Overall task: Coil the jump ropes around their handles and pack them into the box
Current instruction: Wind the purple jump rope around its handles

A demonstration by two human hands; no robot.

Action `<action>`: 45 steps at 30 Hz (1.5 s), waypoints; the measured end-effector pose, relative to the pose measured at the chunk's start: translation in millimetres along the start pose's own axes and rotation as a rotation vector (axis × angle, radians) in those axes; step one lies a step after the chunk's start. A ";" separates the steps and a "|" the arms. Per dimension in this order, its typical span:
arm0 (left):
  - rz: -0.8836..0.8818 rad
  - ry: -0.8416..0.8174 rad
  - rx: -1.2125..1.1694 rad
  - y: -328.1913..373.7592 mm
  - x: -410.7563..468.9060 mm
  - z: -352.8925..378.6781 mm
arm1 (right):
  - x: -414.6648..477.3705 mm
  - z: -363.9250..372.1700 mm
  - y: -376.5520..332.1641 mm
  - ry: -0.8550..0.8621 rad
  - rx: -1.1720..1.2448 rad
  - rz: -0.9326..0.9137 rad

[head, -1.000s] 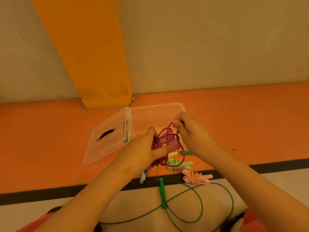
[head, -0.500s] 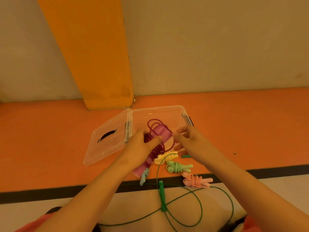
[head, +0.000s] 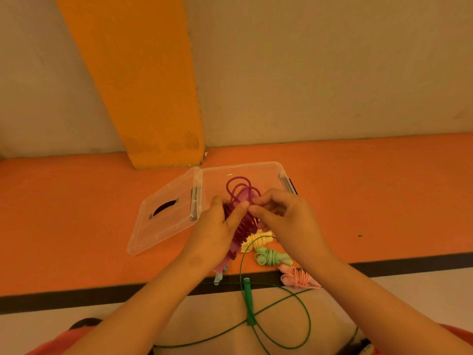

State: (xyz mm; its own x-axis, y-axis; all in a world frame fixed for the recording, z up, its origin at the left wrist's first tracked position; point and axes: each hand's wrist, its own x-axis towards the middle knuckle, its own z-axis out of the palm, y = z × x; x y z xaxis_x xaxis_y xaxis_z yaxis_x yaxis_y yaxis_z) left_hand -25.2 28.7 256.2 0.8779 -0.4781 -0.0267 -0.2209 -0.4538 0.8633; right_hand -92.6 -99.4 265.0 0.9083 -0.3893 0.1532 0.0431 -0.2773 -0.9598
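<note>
Six jump ropes (head: 240, 226), one clear box (head: 256, 165), one lid (head: 163, 229) — two hands (head: 217, 234)

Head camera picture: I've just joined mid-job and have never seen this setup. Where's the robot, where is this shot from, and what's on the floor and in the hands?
There is no robot: a person works bare-handed, and the one camera sits on their head, looking down. The left hand grips the purple jump rope, partly coiled around its handles; the right hand pinches its loose loops. Behind them the clear box lies on the orange floor, lid open. Nearby lie a coiled yellow rope, light green rope and pink rope; a dark green rope sprawls uncoiled.
</note>
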 end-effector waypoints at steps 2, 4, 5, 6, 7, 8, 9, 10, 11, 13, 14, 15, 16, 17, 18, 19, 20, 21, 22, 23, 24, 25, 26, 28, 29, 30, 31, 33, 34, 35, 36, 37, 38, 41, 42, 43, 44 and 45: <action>0.047 0.009 0.025 -0.3 -1.1 -0.4 | 0.5 0.7 -0.1 0.010 0.045 0.005; 0.080 0.004 -0.004 3.0 -2.0 -3.1 | 0.7 1.2 1.1 0.046 0.041 -0.013; 0.079 -0.013 -0.054 4.9 -3.1 -4.1 | 0.9 0.4 1.5 0.079 0.007 -0.035; 0.073 -0.034 -0.118 6.6 -4.6 -4.7 | 1.3 -1.1 2.0 0.114 -0.035 -0.060; 0.066 -0.056 -0.177 9.2 -7.1 -5.2 | 2.3 -3.5 2.4 0.145 -0.079 -0.075; 0.064 -0.073 -0.213 11.0 -8.6 -5.8 | 4.1 -6.1 2.7 0.166 -0.108 -0.075; 0.068 -0.086 -0.223 11.9 -8.7 -6.4 | 5.6 -8.7 3.0 0.167 -0.120 -0.060; 0.073 -0.103 -0.223 13.0 -8.3 -7.6 | 7.5 -10.1 3.6 0.146 -0.121 -0.035; 0.077 -0.117 -0.216 13.1 -7.2 -8.7 | 8.8 -11.1 4.7 0.105 -0.126 -0.010; 0.075 -0.137 -0.215 13.0 -5.4 -10.4 | 11.0 -11.8 5.5 -0.005 -0.135 0.010; 0.074 -0.149 -0.204 12.0 -5.0 -10.5 | 11.6 -12.0 4.2 -0.049 -0.116 0.016; 0.078 -0.166 -0.179 11.7 -5.5 -9.6 | 11.4 -12.3 1.6 -0.080 -0.070 0.035; 0.079 -0.186 -0.150 11.3 -6.6 -8.1 | 11.4 -12.8 -0.4 -0.097 -0.016 0.071; 0.077 -0.199 -0.132 10.8 -7.8 -5.8 | 11.6 -13.4 -1.7 -0.106 0.030 0.113; 0.074 -0.204 -0.116 9.5 -8.0 -3.6 | 12.6 -14.3 -0.4 -0.109 0.050 0.149; 0.072 -0.204 -0.098 8.7 -7.7 -2.0 | 13.9 -15.3 2.2 -0.113 0.050 0.172; 0.071 -0.202 -0.075 8.1 -7.2 -1.5 | 14.9 -15.8 4.1 -0.122 0.048 0.186; 0.075 -0.204 -0.046 7.7 -6.5 -1.9 | 15.4 -16.2 5.0 -0.132 0.049 0.199; 0.079 -0.210 -0.018 7.3 -6.1 -2.6 | 16.2 -16.9 6.3 -0.146 0.054 0.212; 0.079 -0.220 0.005 7.1 -6.0 -3.3 | 16.5 -17.7 6.3 -0.162 0.061 0.221; 0.078 -0.231 0.022 6.4 -5.9 -3.7 | 16.7 -18.2 5.2 -0.186 0.067 0.221; 0.081 -0.242 0.038 6.5 -6.5 -4.0 | 16.3 -18.6 3.5 -0.214 0.073 0.216; 0.084 -0.254 0.058 6.5 -7.1 -4.1 | 15.9 -18.8 2.5 -0.238 0.074 0.210; 0.102 -0.272 0.109 6.4 -7.4 -4.4 | 14.2 -18.9 0.0 -0.276 0.066 0.207; 0.114 -0.278 0.138 6.0 -6.9 -5.3 | 13.2 -18.8 -1.2 -0.297 0.051 0.206; 0.127 -0.287 0.158 6.1 -6.6 -6.6 | 12.2 -18.5 -1.2 -0.315 0.037 0.207; 0.142 -0.303 0.160 6.9 -7.1 -8.0 | 11.6 -18.0 -0.9 -0.328 0.036 0.212; 0.171 -0.356 0.151 8.4 -9.3 -8.4 | 10.4 -16.9 0.5 -0.342 0.086 0.256; 0.186 -0.379 0.165 9.3 -11.2 -7.9 | 10.4 -16.2 1.1 -0.347 0.127 0.286; 0.197 -0.391 0.187 9.6 -13.0 -7.1 | 10.6 -15.8 1.6 -0.351 0.154 0.309; 0.203 -0.394 0.207 9.5 -14.3 -6.3 | 11.6 -15.6 2.7 -0.359 0.182 0.321; 0.204 -0.395 0.218 8.7 -14.7 -5.7 | 12.7 -14.9 3.1 -0.372 0.240 0.338; 0.202 -0.393 0.226 7.8 -15.1 -5.7 | 13.6 -14.4 3.3 -0.381 0.324 0.372; 0.205 -0.370 0.241 2.4 -12.3 -6.8 | 15.3 -13.3 1.3 -0.369 0.524 0.476; 0.205 -0.363 0.231 1.2 -11.6 -6.8 | 15.2 -13.7 2.1 -0.362 0.552 0.493; 0.204 -0.359 0.224 0.8 -11.4 -6.9 | 14.8 -14.0 2.3 -0.361 0.578 0.505; 0.201 -0.356 0.224 1.0 -11.5 -7.0 | 14.6 -14.8 2.1 -0.368 0.602 0.512; 0.197 -0.352 0.226 1.5 -11.4 -6.7 | 14.4 -15.4 1.8 -0.374 0.629 0.516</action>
State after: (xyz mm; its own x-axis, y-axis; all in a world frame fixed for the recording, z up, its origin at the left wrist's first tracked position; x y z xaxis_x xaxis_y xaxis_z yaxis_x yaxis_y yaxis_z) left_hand -32.8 38.6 261.2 0.6209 -0.7801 -0.0770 -0.4903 -0.4631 0.7384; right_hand -85.9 -119.0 269.1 0.9494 0.0096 -0.3141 -0.2876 0.4288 -0.8564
